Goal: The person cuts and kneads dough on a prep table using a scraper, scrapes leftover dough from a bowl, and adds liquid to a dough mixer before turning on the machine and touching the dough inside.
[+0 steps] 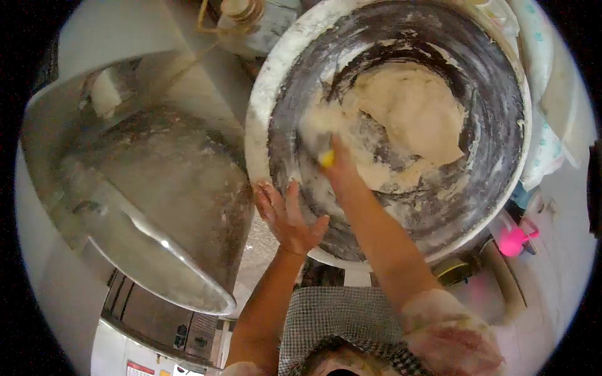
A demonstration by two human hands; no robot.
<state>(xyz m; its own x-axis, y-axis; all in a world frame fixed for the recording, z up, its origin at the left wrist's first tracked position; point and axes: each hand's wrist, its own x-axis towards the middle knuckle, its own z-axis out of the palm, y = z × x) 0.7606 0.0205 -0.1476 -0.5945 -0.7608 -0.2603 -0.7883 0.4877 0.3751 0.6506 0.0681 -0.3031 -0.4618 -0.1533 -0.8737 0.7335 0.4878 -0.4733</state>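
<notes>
A large round basin [260,113] with a flour-dusted rim holds a pale mass of dough [420,113] toward its right and back. Loose flour and dough scraps cling to its dark inner wall. My right hand [340,164] reaches inside, left of the dough, closed on a tool with a yellow handle [327,158]; the tool's far end is blurred. At the basin's lower left rim rests my left hand [290,216], fingers spread, with nothing in it. Flour marks its fingertips.
To the left stands a big metal mixing bowl [163,156] with a shiny edge. White bags [542,150] lie against the basin's right side, above a pink object [511,241]. A wooden-looking spool [241,9] is behind the basin.
</notes>
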